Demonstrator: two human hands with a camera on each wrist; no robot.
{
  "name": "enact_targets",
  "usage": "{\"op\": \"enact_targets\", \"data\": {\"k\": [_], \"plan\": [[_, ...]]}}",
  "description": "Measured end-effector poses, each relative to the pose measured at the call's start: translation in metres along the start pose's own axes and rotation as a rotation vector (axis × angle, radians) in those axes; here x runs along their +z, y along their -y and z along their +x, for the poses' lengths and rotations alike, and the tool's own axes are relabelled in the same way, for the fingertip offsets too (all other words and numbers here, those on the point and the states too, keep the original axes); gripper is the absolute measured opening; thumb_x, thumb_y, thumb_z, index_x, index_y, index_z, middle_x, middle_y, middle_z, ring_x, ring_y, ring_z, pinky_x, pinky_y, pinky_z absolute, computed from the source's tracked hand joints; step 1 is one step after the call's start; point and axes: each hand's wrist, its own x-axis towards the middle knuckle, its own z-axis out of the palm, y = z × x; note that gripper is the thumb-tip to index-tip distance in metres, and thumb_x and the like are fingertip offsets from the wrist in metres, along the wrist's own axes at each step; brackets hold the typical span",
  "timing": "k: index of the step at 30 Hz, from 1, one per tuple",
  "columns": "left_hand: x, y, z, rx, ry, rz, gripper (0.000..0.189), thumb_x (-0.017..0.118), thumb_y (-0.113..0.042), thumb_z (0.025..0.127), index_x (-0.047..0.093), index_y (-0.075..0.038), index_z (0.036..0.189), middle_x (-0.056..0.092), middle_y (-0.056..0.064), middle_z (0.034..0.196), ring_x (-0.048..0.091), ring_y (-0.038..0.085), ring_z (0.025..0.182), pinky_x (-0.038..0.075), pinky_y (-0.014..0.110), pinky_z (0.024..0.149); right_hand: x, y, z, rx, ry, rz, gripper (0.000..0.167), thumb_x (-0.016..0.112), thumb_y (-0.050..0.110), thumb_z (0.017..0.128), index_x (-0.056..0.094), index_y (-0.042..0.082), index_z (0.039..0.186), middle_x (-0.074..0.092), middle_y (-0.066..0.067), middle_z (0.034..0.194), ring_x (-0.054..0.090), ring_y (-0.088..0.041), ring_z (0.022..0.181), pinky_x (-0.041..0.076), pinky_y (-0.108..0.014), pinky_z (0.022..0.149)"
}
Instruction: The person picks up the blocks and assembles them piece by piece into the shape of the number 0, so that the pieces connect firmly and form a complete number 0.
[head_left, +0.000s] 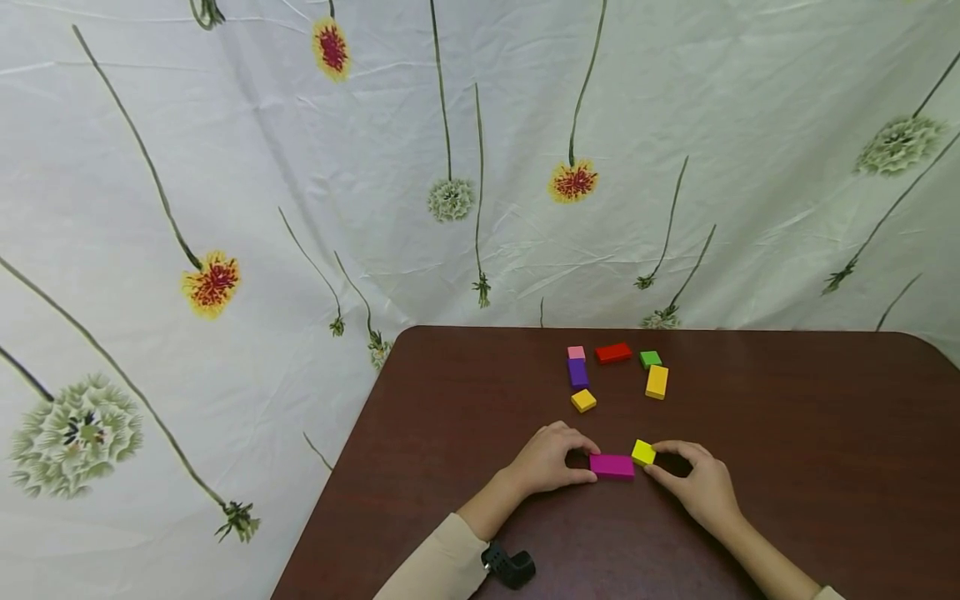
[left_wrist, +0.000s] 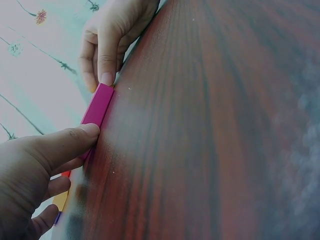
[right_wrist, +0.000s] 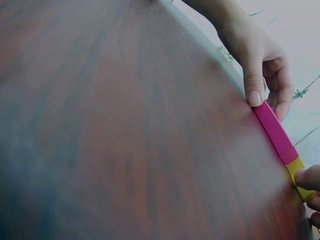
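Note:
A magenta rectangular block (head_left: 612,467) lies on the brown table, and my left hand (head_left: 553,460) pinches its left end between thumb and fingers. Against its right end sits a small yellow block (head_left: 642,452), turned at a slight angle in the head view. My right hand (head_left: 697,483) grips that yellow block from the right with thumb and fingertips. In the right wrist view the magenta block (right_wrist: 275,131) and the yellow block (right_wrist: 296,170) meet end to end. The left wrist view shows my left thumb on the magenta block (left_wrist: 97,106).
Farther back on the table (head_left: 787,433) stand a pink block (head_left: 575,352), a purple block (head_left: 577,374), an orange-yellow block (head_left: 583,401), a red block (head_left: 613,353), a green block (head_left: 650,359) and another orange-yellow block (head_left: 656,382). A flowered cloth (head_left: 510,242) hangs behind.

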Motion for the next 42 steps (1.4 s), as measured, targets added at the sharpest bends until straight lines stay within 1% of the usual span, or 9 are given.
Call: {"op": "enact_targets", "data": {"k": [8,13,15,17,21,26,35,40,42], "plan": [[0.0,0.0,0.001,-0.007,0.007,-0.011,0.029,0.077,-0.036,0.084,0.074,-0.021,0.108,0.069,-0.012,0.103,0.051,0.004,0.092,0.039,0.02,0.082,0.0,0.0,-0.001,-0.023,-0.002,0.005,0.031,0.084,0.016,0.077,0.073,0.006,0.104,0.07,-0.008,0.102,0.062,-0.032,0.101,0.047,-0.053,0.085],[0.0,0.001,0.0,0.009,-0.003,-0.002,0.029,0.077,-0.037,0.084,0.074,-0.022,0.108,0.069,-0.013,0.103,0.052,0.004,0.091,0.039,0.021,0.082,0.004,0.001,-0.004,-0.071,-0.053,0.004,0.033,0.084,0.012,0.076,0.073,0.007,0.106,0.07,-0.006,0.106,0.059,-0.024,0.103,0.046,-0.043,0.087],[0.0,0.001,0.0,0.012,-0.005,-0.003,0.029,0.077,-0.037,0.084,0.074,-0.021,0.108,0.069,-0.012,0.103,0.052,0.004,0.091,0.039,0.02,0.082,0.008,0.002,-0.006,-0.093,-0.062,0.01,0.033,0.083,0.013,0.077,0.073,0.007,0.108,0.07,-0.005,0.109,0.058,-0.022,0.104,0.045,-0.042,0.087],[0.001,0.001,0.0,0.014,-0.008,-0.002,0.029,0.078,-0.037,0.083,0.074,-0.021,0.107,0.069,-0.012,0.103,0.052,0.004,0.091,0.039,0.02,0.082,0.011,0.005,-0.006,-0.117,-0.061,0.022,0.033,0.082,0.014,0.079,0.073,0.006,0.11,0.069,-0.006,0.111,0.057,-0.022,0.107,0.045,-0.044,0.089],[0.001,0.001,0.001,0.013,-0.012,-0.001,0.029,0.077,-0.037,0.084,0.074,-0.021,0.107,0.069,-0.012,0.102,0.051,0.004,0.09,0.039,0.019,0.08,0.017,0.01,-0.005,-0.155,-0.044,0.035,0.035,0.079,0.017,0.082,0.071,0.003,0.113,0.069,-0.011,0.115,0.056,-0.031,0.113,0.043,-0.055,0.092],[0.001,0.001,0.001,0.015,-0.011,0.001,0.029,0.077,-0.037,0.084,0.074,-0.021,0.107,0.069,-0.012,0.103,0.051,0.004,0.09,0.039,0.019,0.08,0.021,0.014,-0.005,-0.163,-0.041,0.034,0.034,0.079,0.016,0.083,0.072,0.002,0.113,0.069,-0.012,0.115,0.056,-0.038,0.116,0.04,-0.063,0.092],[0.0,0.001,0.0,0.032,-0.024,-0.004,0.028,0.078,-0.036,0.083,0.074,-0.021,0.106,0.07,-0.011,0.103,0.053,0.004,0.09,0.039,0.018,0.08,0.023,0.015,-0.006,-0.166,-0.048,0.021,0.03,0.08,0.015,0.082,0.074,0.003,0.108,0.07,-0.01,0.114,0.058,-0.036,0.115,0.043,-0.058,0.092],[-0.004,0.004,0.002,0.043,0.008,-0.037,0.033,0.078,-0.039,0.082,0.074,-0.02,0.108,0.069,-0.011,0.105,0.053,0.004,0.092,0.039,0.016,0.081,0.024,0.014,-0.006,-0.159,-0.048,0.008,0.029,0.08,0.016,0.082,0.075,0.003,0.108,0.07,-0.01,0.114,0.059,-0.034,0.114,0.044,-0.056,0.092],[-0.008,0.008,0.004,0.029,0.03,-0.066,0.036,0.077,-0.042,0.083,0.074,-0.019,0.11,0.069,-0.011,0.106,0.053,0.004,0.093,0.04,0.016,0.083,0.024,0.015,-0.006,-0.159,-0.051,0.005,0.029,0.08,0.016,0.081,0.075,0.004,0.107,0.07,-0.009,0.114,0.059,-0.033,0.113,0.044,-0.054,0.092]]}}
